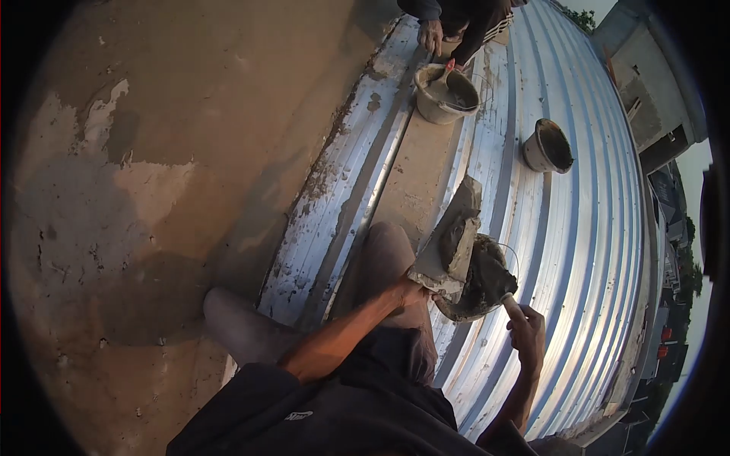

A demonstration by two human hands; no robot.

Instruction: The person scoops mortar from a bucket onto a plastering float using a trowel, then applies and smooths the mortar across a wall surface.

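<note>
My left hand (409, 293) grips the near end of a mortar-smeared plastering board (435, 262), which is tilted and has a lump of grey mortar (458, 242) on it. The board is over the left side of a bucket (461, 312) of dark wet mortar and hides part of it. On the bucket's right side, my right hand (526, 332) is closed around the light handle of a trowel (512, 307). Its blade is coated in mortar and hard to tell from the mix below.
A co-worker's hands (431, 36) are by a second bucket (441, 112) holding a red-handled tool. A third bucket (541, 152) leans on the corrugated metal roof (585, 251). To my left rises a partly plastered wall (190, 190). A plank (411, 178) lies ahead of my knee.
</note>
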